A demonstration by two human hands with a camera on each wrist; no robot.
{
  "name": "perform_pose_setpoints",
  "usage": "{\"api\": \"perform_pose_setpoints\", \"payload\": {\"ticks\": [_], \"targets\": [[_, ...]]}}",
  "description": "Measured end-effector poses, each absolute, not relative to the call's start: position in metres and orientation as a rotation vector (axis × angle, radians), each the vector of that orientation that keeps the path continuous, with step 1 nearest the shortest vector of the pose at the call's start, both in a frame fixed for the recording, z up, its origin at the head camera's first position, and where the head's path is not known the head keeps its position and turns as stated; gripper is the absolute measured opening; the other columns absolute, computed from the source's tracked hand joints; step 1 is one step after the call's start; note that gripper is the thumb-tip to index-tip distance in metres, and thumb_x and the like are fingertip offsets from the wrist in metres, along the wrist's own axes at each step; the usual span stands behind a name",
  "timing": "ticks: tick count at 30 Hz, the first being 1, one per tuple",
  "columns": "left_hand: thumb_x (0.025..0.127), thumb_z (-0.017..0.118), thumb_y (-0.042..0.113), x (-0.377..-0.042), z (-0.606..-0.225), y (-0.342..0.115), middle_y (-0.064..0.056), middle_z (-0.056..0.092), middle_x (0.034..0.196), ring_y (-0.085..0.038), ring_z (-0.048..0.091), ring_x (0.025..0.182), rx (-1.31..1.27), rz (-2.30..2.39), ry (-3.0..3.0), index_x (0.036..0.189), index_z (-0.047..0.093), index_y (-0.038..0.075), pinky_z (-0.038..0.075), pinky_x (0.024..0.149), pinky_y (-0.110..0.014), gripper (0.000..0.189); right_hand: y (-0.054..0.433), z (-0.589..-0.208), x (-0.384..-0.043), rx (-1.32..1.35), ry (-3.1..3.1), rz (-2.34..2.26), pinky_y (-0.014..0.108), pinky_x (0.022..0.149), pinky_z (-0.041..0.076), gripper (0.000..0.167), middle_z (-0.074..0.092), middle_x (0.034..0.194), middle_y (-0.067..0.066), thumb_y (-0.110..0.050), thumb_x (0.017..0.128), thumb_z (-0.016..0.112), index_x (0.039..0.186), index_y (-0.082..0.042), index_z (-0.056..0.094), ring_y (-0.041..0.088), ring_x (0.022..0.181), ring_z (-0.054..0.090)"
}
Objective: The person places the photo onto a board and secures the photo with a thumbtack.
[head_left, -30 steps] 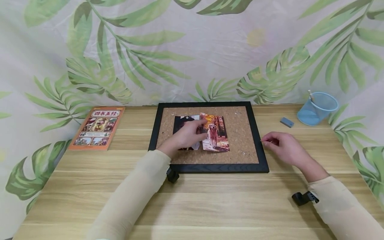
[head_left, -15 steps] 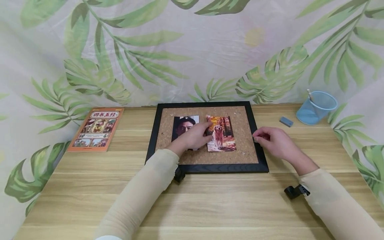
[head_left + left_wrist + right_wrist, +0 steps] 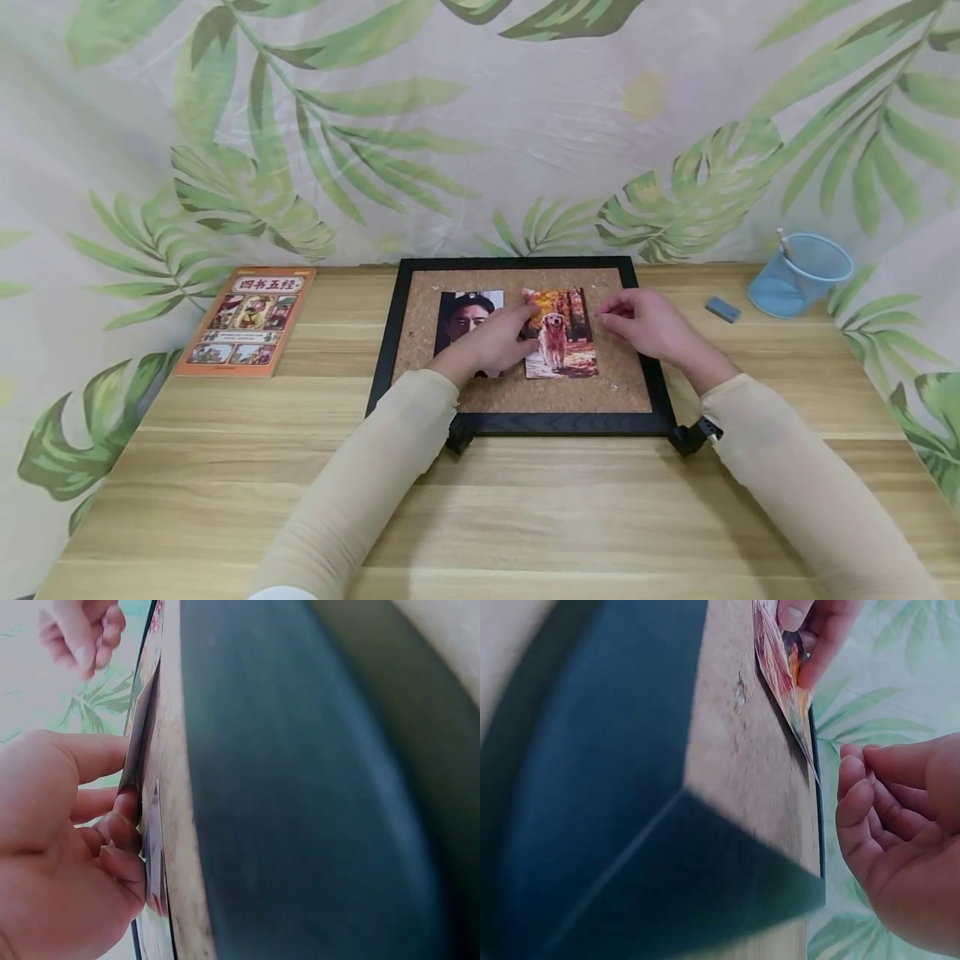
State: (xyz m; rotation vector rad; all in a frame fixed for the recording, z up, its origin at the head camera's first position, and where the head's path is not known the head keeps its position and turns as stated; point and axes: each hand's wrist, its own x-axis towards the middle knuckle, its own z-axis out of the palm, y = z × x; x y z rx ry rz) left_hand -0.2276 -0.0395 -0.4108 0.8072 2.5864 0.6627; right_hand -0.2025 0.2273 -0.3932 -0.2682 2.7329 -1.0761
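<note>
A framed corkboard lies on the table against the back wall. My left hand pinches the left edge of a photo of a golden dog, and that photo is tilted slightly off the cork in the left wrist view. Left of it, partly covered by the same hand, is a portrait photo with a white pushpin at its top. My right hand is held above the board, just right of the dog photo. Its thumb and forefinger pinch a tiny pushpin, of which a thin needle shows.
An orange book lies at the left of the wooden table. At the right are a blue eraser and a blue mesh pen holder with a stick in it. A leaf-patterned cloth hangs behind.
My left hand has shifted the dog photo rightward, uncovering more of the portrait. My right hand has moved left from beside the frame to over the cork, near the dog photo.
</note>
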Motion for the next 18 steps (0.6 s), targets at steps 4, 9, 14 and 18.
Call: {"api": "perform_pose_setpoints", "payload": {"ticks": [4,9,14,18], "targets": [[0.109,0.062,0.020,-0.229,-0.411,-0.040,-0.024,0.054,0.154,-0.037,0.055,0.144,0.826,0.669,2.596,0.162,0.043,-0.003,0.044,0.121,-0.050,0.060,0.209,-0.394,-0.220,-0.239,2.677,-1.160,0.027,0.068,0.056,0.022,0.077,0.107,0.019,-0.013,0.110,0.062,0.119,0.002,0.075,0.022,0.085,0.070],[0.108,0.063,0.019,-0.231,-0.414,-0.040,-0.025,0.052,0.157,-0.038,0.053,0.147,0.831,0.678,2.600,0.161,0.044,-0.003,0.042,0.123,-0.049,0.060,0.191,-0.398,-0.241,-0.214,2.630,-1.250,0.028,0.067,0.059,0.020,0.077,0.104,0.021,-0.010,0.110,0.061,0.116,0.004,0.074,0.020,0.079,0.071],[0.108,0.062,0.019,-0.232,-0.415,-0.040,-0.025,0.051,0.160,-0.038,0.050,0.149,0.816,0.698,2.577,0.161,0.043,-0.003,0.040,0.126,-0.047,0.060,0.180,-0.408,-0.259,-0.186,2.634,-1.256,0.025,0.063,0.057,0.020,0.077,0.099,0.020,-0.008,0.110,0.059,0.113,0.005,0.074,0.015,0.070,0.068],[0.108,0.063,0.024,-0.239,-0.428,-0.041,-0.022,0.050,0.162,-0.037,0.049,0.151,0.811,0.701,2.577,0.162,0.044,0.001,0.040,0.126,-0.046,0.062,0.175,-0.412,-0.268,-0.158,2.635,-1.239,0.024,0.061,0.056,0.019,0.077,0.093,0.017,-0.009,0.109,0.061,0.113,0.005,0.074,0.012,0.067,0.067]]}}
